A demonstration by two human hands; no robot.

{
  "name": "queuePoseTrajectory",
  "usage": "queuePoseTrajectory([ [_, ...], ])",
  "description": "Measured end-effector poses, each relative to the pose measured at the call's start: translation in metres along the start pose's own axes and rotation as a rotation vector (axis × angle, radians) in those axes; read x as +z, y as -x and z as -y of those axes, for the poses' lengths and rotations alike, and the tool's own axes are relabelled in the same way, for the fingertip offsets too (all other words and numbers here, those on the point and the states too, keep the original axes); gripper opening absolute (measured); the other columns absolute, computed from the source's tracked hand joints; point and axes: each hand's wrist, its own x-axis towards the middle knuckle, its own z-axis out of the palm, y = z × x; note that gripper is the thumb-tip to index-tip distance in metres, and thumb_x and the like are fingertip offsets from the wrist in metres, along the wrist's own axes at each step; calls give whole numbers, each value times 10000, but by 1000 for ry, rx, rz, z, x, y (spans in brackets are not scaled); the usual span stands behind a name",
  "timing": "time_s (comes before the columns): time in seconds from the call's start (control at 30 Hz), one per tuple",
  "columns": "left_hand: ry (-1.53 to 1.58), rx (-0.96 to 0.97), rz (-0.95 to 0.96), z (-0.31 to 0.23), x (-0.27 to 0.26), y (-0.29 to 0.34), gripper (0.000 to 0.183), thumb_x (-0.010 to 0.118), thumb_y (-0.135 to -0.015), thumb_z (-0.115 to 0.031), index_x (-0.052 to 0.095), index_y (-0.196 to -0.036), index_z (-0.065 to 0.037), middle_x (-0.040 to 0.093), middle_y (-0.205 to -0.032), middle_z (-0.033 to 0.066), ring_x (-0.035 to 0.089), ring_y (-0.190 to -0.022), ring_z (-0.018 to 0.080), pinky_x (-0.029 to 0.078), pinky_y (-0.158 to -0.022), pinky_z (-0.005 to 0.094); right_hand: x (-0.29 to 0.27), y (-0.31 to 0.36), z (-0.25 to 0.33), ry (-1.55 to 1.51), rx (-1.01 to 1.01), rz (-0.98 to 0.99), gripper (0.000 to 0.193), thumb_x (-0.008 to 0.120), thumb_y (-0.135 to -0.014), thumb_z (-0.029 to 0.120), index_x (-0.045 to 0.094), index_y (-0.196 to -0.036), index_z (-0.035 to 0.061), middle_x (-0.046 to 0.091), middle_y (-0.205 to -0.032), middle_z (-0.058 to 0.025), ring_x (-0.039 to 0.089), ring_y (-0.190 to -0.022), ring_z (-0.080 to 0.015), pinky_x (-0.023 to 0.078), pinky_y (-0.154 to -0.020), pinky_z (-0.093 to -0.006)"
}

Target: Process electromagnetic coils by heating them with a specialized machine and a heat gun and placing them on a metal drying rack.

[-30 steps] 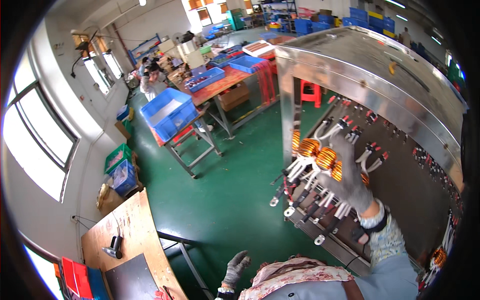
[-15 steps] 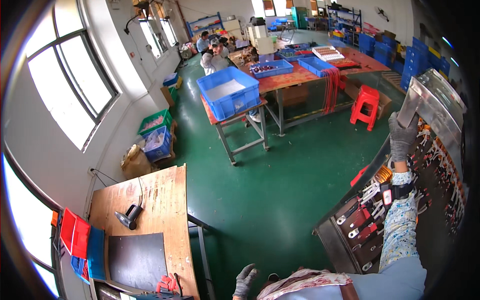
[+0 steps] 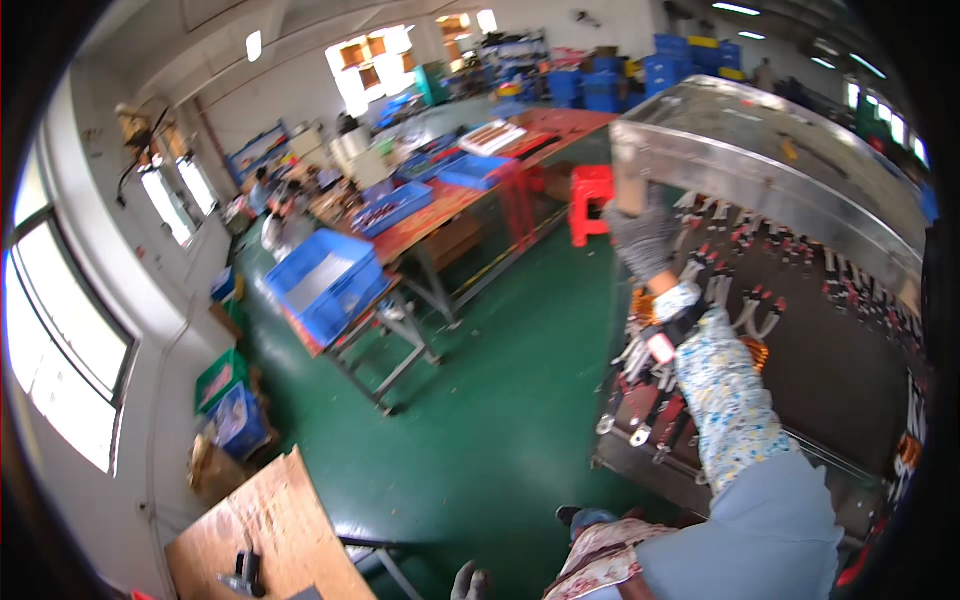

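My right hand, in a grey knit glove, is closed round the near left corner of a shiny metal hood. Motion blurs its fingers. Below the hood lies a dark flat bed, lined along its edges with short wire leads that have red and white parts and metal lugs. Copper-coloured coils sit among them, near my right forearm. My left hand, gloved too, shows only its fingertips at the lower edge, slightly apart, and nothing is seen in them.
At lower left stands a wooden bench with a black heat gun. A blue crate rests on a small stand ahead, beside a long red worktable. A red stool stands left of the hood. Two people sit farther back.
My view has swung to the right, so the hood and bed fill more of the picture. My right hand stays at the hood's corner. The left hand has sunk toward the lower edge.
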Motion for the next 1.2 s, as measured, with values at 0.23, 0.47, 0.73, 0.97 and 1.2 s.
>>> queuePoseTrajectory([
  [0.23,-40,-88,60,43,-33,-12,421,654,-836,-283,545,-1165,-45,577,-854,4,496,-731,100,425,-660,236,17,2,3,86,-60,-78,606,623,-650,160,400,-1194,12,545,-999,-238,557,-917,-408,454,-765,-453],
  [0.47,-72,-80,124,11,-20,-21,408,655,-836,-276,549,-1162,-54,572,-847,3,492,-717,100,422,-637,236,5,6,25,-23,318,132,760,620,-582,190,342,-1271,30,556,-1034,-289,538,-976,-436,447,-842,-461],
  [0.73,14,-199,255,11,4,-65,398,646,-843,-291,554,-1161,-70,572,-868,7,505,-752,105,436,-671,243,7,13,29,-45,19,-17,649,638,-587,166,418,-1174,-2,544,-1037,-221,530,-950,-348,430,-826,-400],
  [0.97,-152,-4,475,-46,103,-120,377,588,-874,-162,512,-1206,-1,623,-1004,98,565,-927,141,443,-847,264,24,-12,-49,449,-432,66,405,605,-617,133,500,-990,13,546,-804,-127,537,-693,-263,439,-645,-377],
  [1.2,-58,15,327,-28,92,-115,397,573,-886,-193,497,-1212,20,622,-1004,98,578,-936,145,455,-843,269,60,-60,-113,134,6,21,498,666,-630,262,527,-1016,-19,602,-889,-205,594,-783,-348,463,-727,-397],
])
